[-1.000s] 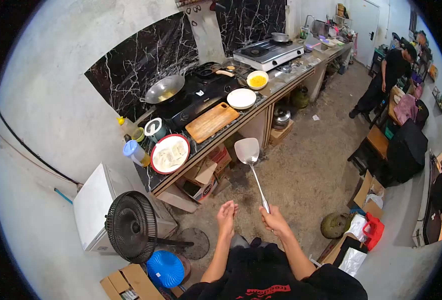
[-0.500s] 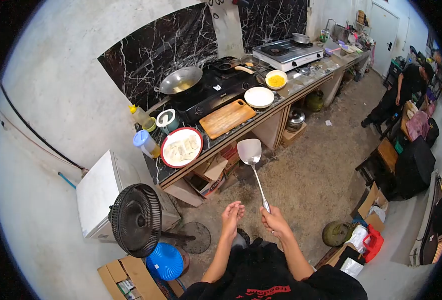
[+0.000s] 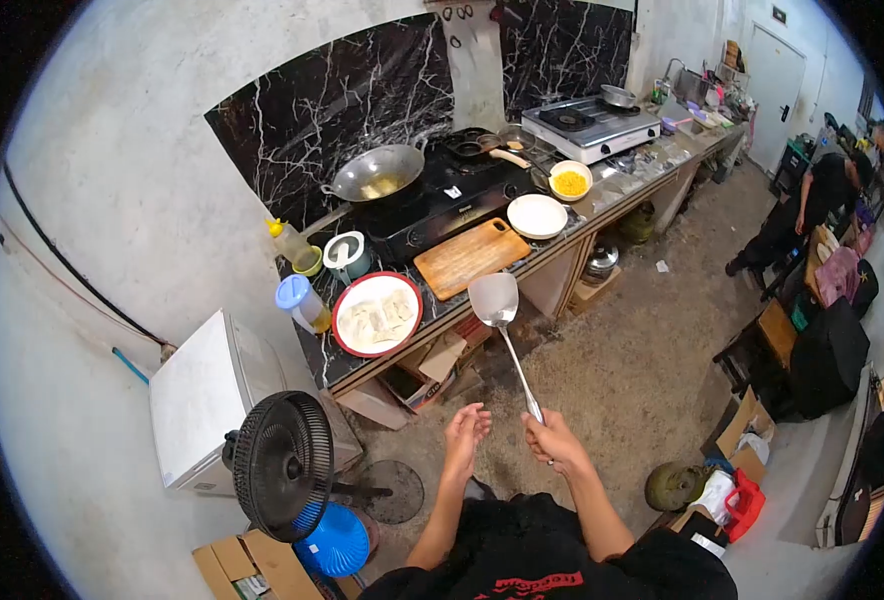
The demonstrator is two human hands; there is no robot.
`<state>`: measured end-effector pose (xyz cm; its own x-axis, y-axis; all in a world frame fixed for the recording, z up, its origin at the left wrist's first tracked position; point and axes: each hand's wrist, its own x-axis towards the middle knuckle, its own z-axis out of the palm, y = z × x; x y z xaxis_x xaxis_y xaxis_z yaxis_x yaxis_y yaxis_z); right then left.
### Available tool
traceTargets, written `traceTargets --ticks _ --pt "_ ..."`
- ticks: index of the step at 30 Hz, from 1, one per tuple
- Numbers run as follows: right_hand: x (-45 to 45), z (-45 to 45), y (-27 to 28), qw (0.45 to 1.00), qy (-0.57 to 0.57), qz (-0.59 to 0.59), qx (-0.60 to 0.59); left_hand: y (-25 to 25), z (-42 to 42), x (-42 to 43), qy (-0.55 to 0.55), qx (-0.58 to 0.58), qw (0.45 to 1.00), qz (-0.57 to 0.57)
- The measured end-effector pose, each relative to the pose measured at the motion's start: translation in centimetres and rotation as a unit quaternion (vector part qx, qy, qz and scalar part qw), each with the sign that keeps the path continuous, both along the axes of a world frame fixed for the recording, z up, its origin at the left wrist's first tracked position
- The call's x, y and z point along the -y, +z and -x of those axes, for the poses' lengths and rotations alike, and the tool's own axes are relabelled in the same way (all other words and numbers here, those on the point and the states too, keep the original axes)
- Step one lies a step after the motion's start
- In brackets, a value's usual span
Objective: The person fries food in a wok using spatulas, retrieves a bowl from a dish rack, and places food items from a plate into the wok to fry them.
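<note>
My right hand [image 3: 554,437] is wrapped round the handle of a long metal spatula [image 3: 495,300], its blade raised in front of the counter edge. To its left my left hand [image 3: 467,432] is held up with curled, slightly parted fingers and nothing in it. Past the hands, a red-rimmed plate [image 3: 378,314] holds pale, flat pieces of food. A wok [image 3: 375,172] with food in oil sits on the black stove [image 3: 452,222]. Beside the stove lie a wooden cutting board [image 3: 470,260], a white plate [image 3: 537,216] and a bowl of yellow food [image 3: 569,181].
A black fan [image 3: 284,466] stands at lower left by a white appliance [image 3: 197,405]. Another person [image 3: 812,205] in dark clothes bends at the right. A gas cylinder [image 3: 674,486], boxes and a red bag [image 3: 744,506] lie at lower right.
The view has shifted, and the counter now appears further right in it. My right hand still holds the spatula in much the same pose. The other person is bent lower.
</note>
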<state>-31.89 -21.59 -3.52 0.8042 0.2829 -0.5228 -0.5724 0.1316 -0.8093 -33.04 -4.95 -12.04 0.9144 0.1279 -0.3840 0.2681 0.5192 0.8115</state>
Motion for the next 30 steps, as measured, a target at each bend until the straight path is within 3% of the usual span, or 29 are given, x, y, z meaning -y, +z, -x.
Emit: traceTargets --ticks 12,18,25,30 --pt "-9.3 -4.8 1.0 1.0 -0.008 0.005 -0.001 1.2 -3.3 -9.1 0.029 0.016 0.999 -0.014" --pt "-13.9 -8.2 1.1 0.992 -0.014 -0.119 0.042 0.7 -2.5 -12.8 0.06 0.011 0.998 0.003" --pt "-19.5 -17.0 4.9 0.987 -0.022 -0.132 0.094 0.6 -2.2 -15.0 0.073 0.015 0.997 0.008" --pt "-23.6 -16.5 4.3 0.976 -0.078 -0.185 0.09 0.8 -2.7 -16.5 0.092 0.005 0.996 -0.002"
